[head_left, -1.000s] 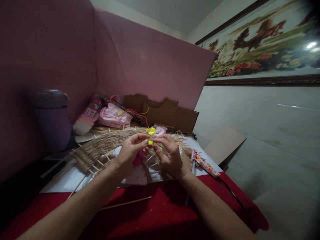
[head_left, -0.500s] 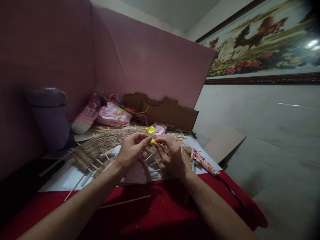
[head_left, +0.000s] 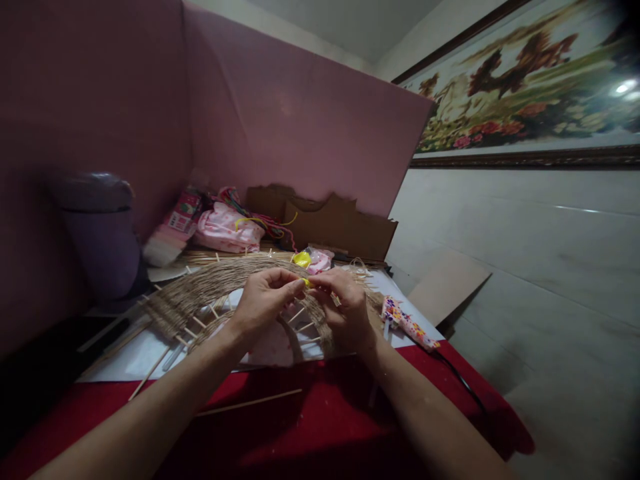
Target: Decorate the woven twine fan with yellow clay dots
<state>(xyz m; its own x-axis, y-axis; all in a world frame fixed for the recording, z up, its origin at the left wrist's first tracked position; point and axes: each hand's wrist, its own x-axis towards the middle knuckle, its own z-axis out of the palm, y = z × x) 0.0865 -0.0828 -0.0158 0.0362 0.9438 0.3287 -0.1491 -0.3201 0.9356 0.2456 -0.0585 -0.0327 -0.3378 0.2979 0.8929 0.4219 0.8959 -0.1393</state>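
Between the fingertips of both hands is a small yellow piece (head_left: 306, 283), soft-looking and mostly covered by the fingers. My left hand (head_left: 263, 300) pinches it from the left, thumb against forefinger. From the other side my right hand (head_left: 345, 303) pinches it too, with the lower fingers curled in. Below and behind the hands lies a woven twine arch (head_left: 200, 287) with thin wooden sticks poking out of its edges. Pale pink spotted fabric (head_left: 270, 347) shows inside the arch, partly hidden by my left wrist. A larger yellow lump (head_left: 301, 259) rests just beyond the fingertips.
A flower-patterned glue gun (head_left: 407, 323) with a black cord lies at right. At left stands a purple bin (head_left: 103, 233). Pink cloth (head_left: 227, 228), cords and torn cardboard (head_left: 340, 227) line the back. A loose stick (head_left: 250, 403) lies on the red tablecloth (head_left: 320, 427).
Less of the yellow piece shows between the fingers. My right fingers have shifted slightly around it; the arms stay nearly in place.
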